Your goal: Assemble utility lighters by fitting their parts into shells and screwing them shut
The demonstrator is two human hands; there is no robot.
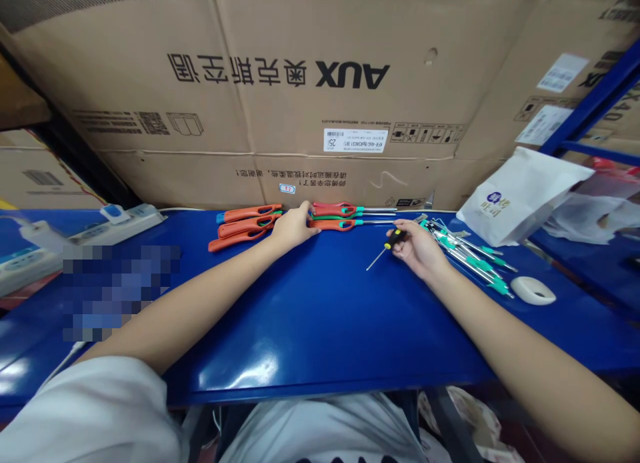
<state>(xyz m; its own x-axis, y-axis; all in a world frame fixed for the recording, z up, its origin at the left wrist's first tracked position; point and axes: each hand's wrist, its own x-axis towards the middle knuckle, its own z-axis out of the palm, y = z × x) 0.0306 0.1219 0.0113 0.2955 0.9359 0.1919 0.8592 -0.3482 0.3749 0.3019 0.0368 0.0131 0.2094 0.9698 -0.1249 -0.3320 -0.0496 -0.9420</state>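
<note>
My left hand [294, 227] reaches to the back of the table, its fingers closed around the rear end of a red-orange long-nosed lighter [340, 225]. Beside that one lie more red lighters [333, 210], their metal tubes pointing right. Left of the hand is a group of orange lighter handles [245, 229], one with a blue end; their right ends are partly covered by the hand. In my right hand [417, 249] is a small screwdriver [395, 239] with a black and yellow handle, its tip pointing down left. Several metal lighter tubes with teal ends [473, 256] lie right of this hand.
A blue table [310, 316] carries everything, with a large cardboard box [280, 116] upright behind it. On the right are a white paper bag [520, 196] and a white oval object [533, 290]. Power strips [130, 219] lie at left, near a blurred-out patch.
</note>
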